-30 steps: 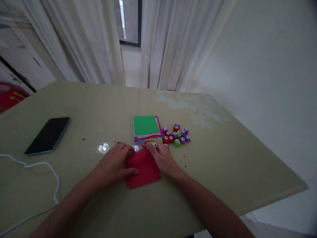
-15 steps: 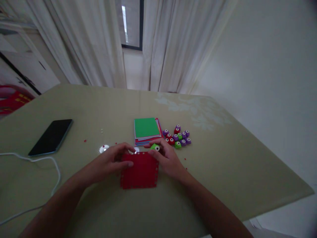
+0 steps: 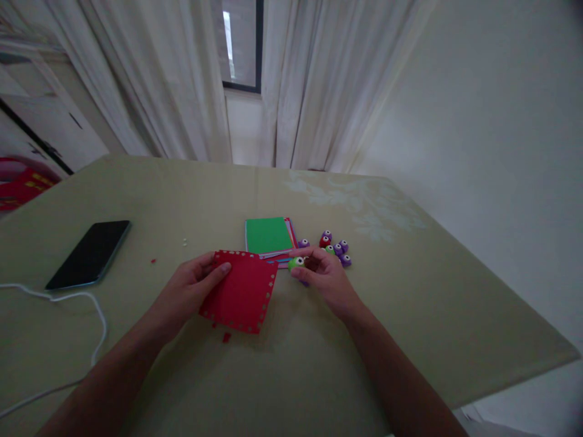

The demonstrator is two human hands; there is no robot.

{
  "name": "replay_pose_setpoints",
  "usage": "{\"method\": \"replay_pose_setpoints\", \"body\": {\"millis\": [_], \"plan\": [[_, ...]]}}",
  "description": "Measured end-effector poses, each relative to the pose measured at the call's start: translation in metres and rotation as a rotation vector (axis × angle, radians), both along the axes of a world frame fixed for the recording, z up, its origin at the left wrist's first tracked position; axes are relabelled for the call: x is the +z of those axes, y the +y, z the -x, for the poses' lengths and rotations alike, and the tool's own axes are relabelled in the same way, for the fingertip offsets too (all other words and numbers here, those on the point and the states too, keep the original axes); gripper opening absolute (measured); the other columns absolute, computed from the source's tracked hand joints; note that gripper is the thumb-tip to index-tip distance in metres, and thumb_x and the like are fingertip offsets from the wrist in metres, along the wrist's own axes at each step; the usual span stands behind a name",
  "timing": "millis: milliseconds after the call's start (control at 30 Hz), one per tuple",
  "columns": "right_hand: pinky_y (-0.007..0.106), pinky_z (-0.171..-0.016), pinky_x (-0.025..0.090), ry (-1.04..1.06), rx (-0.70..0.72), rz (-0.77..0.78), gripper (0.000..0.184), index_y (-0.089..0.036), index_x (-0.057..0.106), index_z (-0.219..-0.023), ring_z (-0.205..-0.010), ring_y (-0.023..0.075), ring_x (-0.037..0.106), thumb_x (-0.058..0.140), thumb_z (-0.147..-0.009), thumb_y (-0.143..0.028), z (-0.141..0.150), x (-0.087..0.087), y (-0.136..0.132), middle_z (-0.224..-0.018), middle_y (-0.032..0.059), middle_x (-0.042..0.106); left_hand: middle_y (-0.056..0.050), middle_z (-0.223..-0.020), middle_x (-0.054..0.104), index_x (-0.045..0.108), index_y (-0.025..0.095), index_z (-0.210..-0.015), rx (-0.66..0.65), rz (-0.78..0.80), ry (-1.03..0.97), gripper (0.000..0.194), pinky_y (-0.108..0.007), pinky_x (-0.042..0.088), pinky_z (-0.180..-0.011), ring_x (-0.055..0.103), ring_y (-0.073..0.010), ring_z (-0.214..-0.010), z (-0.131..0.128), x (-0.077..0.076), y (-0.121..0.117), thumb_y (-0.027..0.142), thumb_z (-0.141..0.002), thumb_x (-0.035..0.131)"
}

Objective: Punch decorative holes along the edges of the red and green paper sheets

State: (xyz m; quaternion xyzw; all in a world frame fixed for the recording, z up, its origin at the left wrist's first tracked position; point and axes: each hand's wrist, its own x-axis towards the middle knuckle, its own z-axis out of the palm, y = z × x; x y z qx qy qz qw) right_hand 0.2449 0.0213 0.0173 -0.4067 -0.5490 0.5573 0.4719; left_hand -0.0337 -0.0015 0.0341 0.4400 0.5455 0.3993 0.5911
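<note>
A square sheet of red paper [image 3: 241,291] with small shapes punched along its edges is tilted up off the table. My left hand [image 3: 194,288] pinches its upper left edge, thumb on top. Just right of the sheet, my right hand [image 3: 328,279] holds a small green craft punch [image 3: 296,263] with an eye-like white top, apart from the paper. Behind the right hand sit several purple craft punches [image 3: 345,260], a red one [image 3: 325,241] and another green one; the hand hides part of the group.
A stack of coloured paper with a green sheet [image 3: 268,235] on top lies behind the red sheet. Red paper scraps [image 3: 226,337] dot the table. A black-screened tablet [image 3: 90,254] and a white cable [image 3: 98,309] lie to the left.
My left hand has lifted and tilted the red paper, moving it slightly left. My right hand has moved right with the green craft punch, away from the paper's edge. Scraps now show below the sheet.
</note>
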Motion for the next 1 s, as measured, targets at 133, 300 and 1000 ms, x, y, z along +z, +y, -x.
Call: {"method": "replay_pose_setpoints", "body": {"millis": [133,300,1000], "plan": [[0.031,-0.085,0.055,0.001,0.101,-0.05,0.031,-0.03,0.084,-0.108,-0.101,0.0193,0.07,0.094,-0.079,-0.034,0.0039,0.0012,-0.003,-0.118,0.0032,0.078,-0.005,-0.086,0.082,0.073,0.018,-0.101,-0.011,-0.033,0.028,0.053,-0.025,0.055,-0.055,0.07,-0.0194,-0.065,-0.0011,-0.0017,-0.0013,0.064,-0.077,0.083],[0.03,-0.079,0.056,-0.001,0.065,0.016,0.032,-0.029,0.082,-0.11,-0.09,0.017,0.07,0.093,-0.08,-0.031,0.004,-0.0003,-0.0059,-0.109,0.0017,0.078,-0.006,-0.088,0.082,0.073,0.018,-0.102,0.009,-0.051,0.035,0.052,-0.025,0.053,-0.053,0.069,-0.0189,-0.065,-0.0007,-0.0054,-0.0018,0.064,-0.08,0.082],[0.035,-0.089,0.063,0.085,0.064,0.042,0.036,-0.026,0.077,-0.101,-0.097,0.0189,0.073,0.098,-0.071,-0.029,0.0062,0.0029,-0.0078,-0.115,0.0037,0.078,-0.007,-0.088,0.082,0.077,0.019,-0.1,0.036,-0.058,0.061,0.049,-0.03,0.057,-0.061,0.073,-0.0241,-0.071,-0.0045,0.0006,-0.0025,0.063,-0.079,0.081]]}}
